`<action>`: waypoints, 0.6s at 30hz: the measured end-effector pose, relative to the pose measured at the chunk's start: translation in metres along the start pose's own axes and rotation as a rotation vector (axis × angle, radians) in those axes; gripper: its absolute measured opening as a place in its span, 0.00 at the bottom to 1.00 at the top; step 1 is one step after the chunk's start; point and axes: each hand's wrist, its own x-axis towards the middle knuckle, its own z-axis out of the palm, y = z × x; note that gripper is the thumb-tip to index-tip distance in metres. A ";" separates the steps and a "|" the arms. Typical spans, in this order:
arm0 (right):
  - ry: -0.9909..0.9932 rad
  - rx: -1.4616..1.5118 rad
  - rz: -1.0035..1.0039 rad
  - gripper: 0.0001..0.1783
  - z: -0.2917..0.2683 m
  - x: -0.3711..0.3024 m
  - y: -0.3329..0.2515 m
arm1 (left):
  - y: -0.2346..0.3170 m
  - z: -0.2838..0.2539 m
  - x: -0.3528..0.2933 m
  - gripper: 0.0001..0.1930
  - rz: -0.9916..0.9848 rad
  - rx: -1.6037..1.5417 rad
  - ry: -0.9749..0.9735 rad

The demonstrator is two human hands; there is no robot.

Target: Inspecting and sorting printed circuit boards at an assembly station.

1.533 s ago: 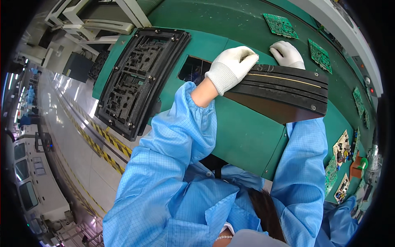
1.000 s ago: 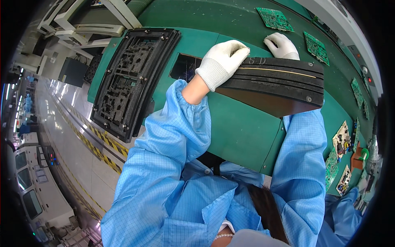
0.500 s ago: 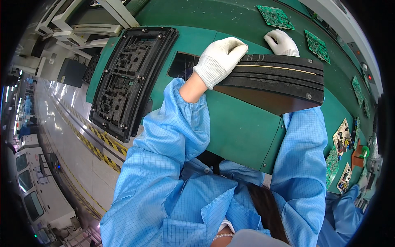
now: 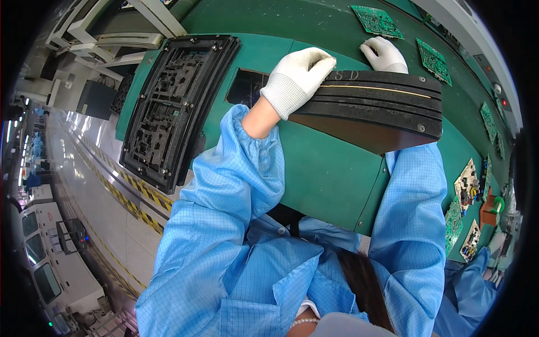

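Fixture (image 4: pixel 373 102), thick, black and layered, just right of the left fingers and nearer the body than the right ones, tilted above the green bench (image 4: pixel 331 174), brown face toward the wearer. Left hand (image 4: pixel 300 77), white-gloved, at the fixture's upper left end: fingers curled, thumb and forefinger tips close together; impossible to tell whether gripping. Right hand (image 4: pixel 386 55), gloved likewise, past the far edge: fingers partly curled, thumb apart from forefinger, any hold on the fixture hidden from sight.

Just left of the left fingers, a dark rectangular opening (image 4: pixel 242 86); farther left, a black tray (image 4: pixel 174 112) with many cut-outs. Just beyond the right fingers, a green circuit board (image 4: pixel 377 22); to their right, a second green board (image 4: pixel 434 62). Well apart from both sets of fingers, toward the lower right, boards with components (image 4: pixel 466 185) and a co-worker's blue sleeve (image 4: pixel 470 283).
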 end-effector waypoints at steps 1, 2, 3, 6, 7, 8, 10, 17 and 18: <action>-0.021 0.003 -0.008 0.14 0.000 0.000 0.001 | 0.000 0.000 0.000 0.17 -0.009 -0.015 -0.002; -0.013 0.001 -0.017 0.14 0.001 0.000 0.002 | 0.000 0.000 0.000 0.17 0.009 -0.041 -0.004; 0.008 -0.006 -0.007 0.14 0.002 0.001 0.002 | 0.000 0.000 0.000 0.17 -0.017 -0.030 -0.004; 0.013 -0.017 -0.006 0.14 0.004 0.002 0.005 | 0.000 0.000 0.000 0.17 -0.020 -0.051 -0.010; -0.005 -0.011 -0.021 0.14 0.004 0.002 0.006 | 0.000 0.000 0.000 0.17 -0.010 -0.034 -0.010; 0.003 -0.021 -0.015 0.14 0.005 0.002 0.007 | 0.000 0.000 0.000 0.17 0.017 -0.025 -0.010; 0.010 -0.030 -0.009 0.15 0.006 0.002 0.008 | 0.000 0.000 0.000 0.17 -0.005 -0.014 -0.008; -0.014 -0.053 0.015 0.16 0.004 0.003 0.009 | 0.000 0.000 0.000 0.17 0.010 -0.053 -0.007; -0.010 -0.070 0.035 0.16 0.004 0.003 0.009 | -0.001 0.000 0.000 0.17 -0.006 -0.041 -0.003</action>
